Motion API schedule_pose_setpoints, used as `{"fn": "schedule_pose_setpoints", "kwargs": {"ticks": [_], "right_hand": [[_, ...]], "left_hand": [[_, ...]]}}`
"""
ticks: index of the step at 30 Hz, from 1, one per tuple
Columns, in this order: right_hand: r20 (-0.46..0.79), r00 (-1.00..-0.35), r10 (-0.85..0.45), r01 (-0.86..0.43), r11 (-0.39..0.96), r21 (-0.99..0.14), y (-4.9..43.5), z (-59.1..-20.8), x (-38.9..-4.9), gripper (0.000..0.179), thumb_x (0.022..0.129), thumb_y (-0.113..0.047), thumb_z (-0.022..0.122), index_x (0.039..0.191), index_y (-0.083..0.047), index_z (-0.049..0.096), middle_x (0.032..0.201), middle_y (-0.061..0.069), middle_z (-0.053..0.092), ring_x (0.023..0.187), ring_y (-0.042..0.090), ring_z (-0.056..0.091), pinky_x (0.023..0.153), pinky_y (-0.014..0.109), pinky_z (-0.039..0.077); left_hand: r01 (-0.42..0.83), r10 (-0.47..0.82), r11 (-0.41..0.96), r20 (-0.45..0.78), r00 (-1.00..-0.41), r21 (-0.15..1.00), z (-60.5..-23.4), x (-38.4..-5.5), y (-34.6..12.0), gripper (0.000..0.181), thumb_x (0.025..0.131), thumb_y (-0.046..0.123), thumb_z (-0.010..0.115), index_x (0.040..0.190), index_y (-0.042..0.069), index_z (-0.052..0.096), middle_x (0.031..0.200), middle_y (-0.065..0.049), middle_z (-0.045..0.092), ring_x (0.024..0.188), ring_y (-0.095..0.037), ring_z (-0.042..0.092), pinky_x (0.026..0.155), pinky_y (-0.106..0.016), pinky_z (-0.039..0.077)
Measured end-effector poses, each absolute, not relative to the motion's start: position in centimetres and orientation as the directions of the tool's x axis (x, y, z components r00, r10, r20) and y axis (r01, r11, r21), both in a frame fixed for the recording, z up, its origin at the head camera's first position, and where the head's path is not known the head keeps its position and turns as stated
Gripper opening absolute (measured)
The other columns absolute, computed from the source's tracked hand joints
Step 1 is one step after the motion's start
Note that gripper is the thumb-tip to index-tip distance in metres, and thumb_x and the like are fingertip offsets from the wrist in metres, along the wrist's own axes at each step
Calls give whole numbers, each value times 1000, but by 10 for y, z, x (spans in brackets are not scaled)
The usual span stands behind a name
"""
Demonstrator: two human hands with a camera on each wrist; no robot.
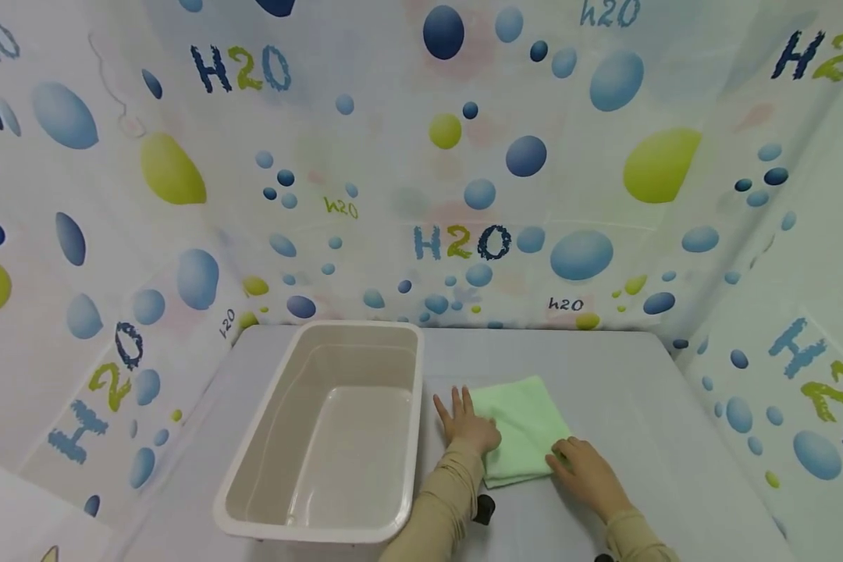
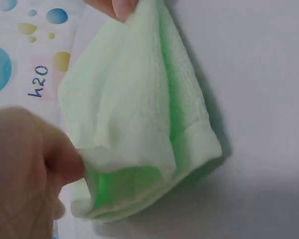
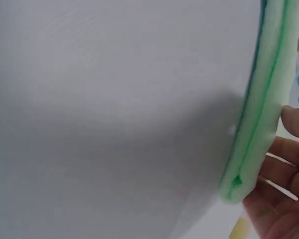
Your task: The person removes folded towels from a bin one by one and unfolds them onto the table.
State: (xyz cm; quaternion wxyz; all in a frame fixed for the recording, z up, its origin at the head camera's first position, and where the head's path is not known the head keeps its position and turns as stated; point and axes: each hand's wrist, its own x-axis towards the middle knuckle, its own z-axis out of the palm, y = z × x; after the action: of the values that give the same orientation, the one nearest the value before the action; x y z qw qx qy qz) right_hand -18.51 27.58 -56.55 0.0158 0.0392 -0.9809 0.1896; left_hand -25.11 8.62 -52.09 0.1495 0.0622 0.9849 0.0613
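Observation:
A pale green folded cloth [image 1: 523, 429] lies on the table in the head view, between my two hands. My left hand [image 1: 467, 431] is at its left side, thumb and forefinger pinching the edge while the other fingers stretch out over the table. Seen from the left wrist, the cloth [image 2: 124, 89] has its layers parted near that hand, showing a brighter green inside. My right hand [image 1: 590, 472] pinches the cloth at its lower right corner. In the right wrist view, the right fingers [image 3: 284, 174] sit along the thick folded edge, partly hidden behind it.
Left of the cloth stands a beige plastic basin [image 1: 309, 532], close beside my left forearm, with nothing in it. A light grey-white cover spreads over the table [image 1: 625, 382]. Curtains [image 1: 393, 140] printed with bubbles and "H2O" enclose the back and sides. A small black object [image 1: 485, 509] shows by my left wrist.

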Motion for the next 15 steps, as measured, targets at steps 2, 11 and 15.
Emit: {"fn": "schedule_pose_setpoints", "kwargs": {"ticks": [2,11,15], "right_hand": [[34,-998,-61,-69,929,-364,272,-562,-187,16,87,-25,63,90,-10,64,81,-2,58,75,10,52,67,30,46],[79,-994,-77,-90,981,-174,261,-561,-193,44,86,-32,64,114,1,56,117,17,56,87,36,58,69,42,53],[19,-998,-63,-65,982,-176,260,-559,-202,58,86,-39,61,132,-5,50,136,19,50,97,43,56,61,48,53]], "left_hand": [[108,147,983,-287,-946,146,-524,-247,89,52,94,49,34,123,17,63,157,-8,18,147,-24,8,113,-57,-7],[249,250,948,17,-968,199,-594,-205,96,89,84,72,36,145,7,31,156,-11,21,145,-23,18,115,-52,5],[278,259,913,102,-960,298,-611,-206,85,84,85,71,35,147,14,28,157,-11,17,146,-24,16,114,-52,12]]}}
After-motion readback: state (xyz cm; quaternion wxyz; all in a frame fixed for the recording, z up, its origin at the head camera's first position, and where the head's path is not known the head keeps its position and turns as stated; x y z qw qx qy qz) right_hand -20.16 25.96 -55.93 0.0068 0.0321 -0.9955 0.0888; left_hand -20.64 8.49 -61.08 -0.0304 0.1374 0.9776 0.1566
